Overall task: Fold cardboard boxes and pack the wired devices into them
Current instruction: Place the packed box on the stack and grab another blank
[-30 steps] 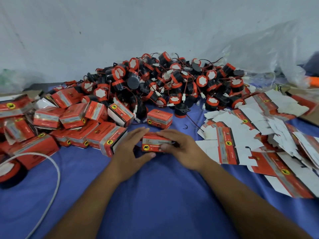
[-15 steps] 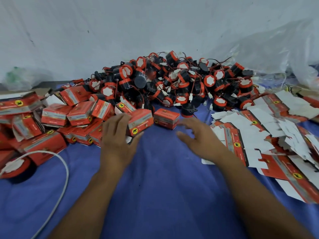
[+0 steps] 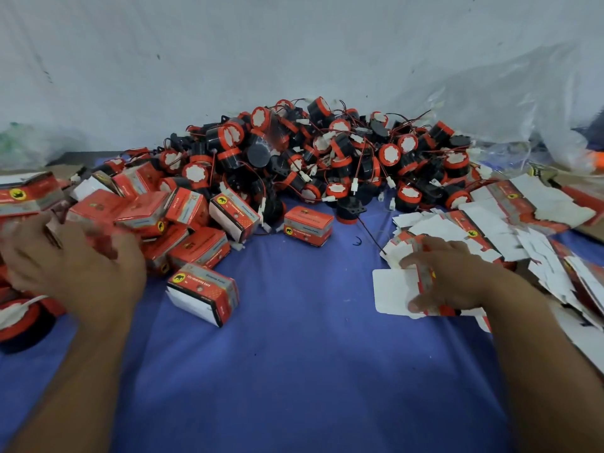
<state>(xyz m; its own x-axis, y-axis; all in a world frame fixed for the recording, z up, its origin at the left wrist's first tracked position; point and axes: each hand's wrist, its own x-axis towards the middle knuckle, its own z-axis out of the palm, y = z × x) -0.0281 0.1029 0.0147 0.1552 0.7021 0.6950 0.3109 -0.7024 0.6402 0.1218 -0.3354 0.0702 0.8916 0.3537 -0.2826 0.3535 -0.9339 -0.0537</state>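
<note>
A heap of black-and-red wired devices (image 3: 327, 158) lies at the back of the blue cloth (image 3: 294, 371). To its left sit several folded red boxes (image 3: 147, 217). One folded box (image 3: 202, 292) lies alone on the cloth nearer to me, and another box (image 3: 309, 225) sits by the heap. Flat box blanks (image 3: 523, 223) are spread on the right. My right hand (image 3: 454, 279) grips one flat blank (image 3: 392, 289) at the near edge of that spread, thumb under, fingers over. My left hand (image 3: 75, 266), blurred, hovers over the folded boxes with fingers spread and holds nothing.
A clear plastic bag (image 3: 490, 109) leans on the white wall at the back right. A black-and-red roll (image 3: 19, 325) with a white cable across it lies at the left edge.
My left hand carried the closed box leftward, let it go and swung on over the box pile. My right hand moved right and took hold of a flat blank.
</note>
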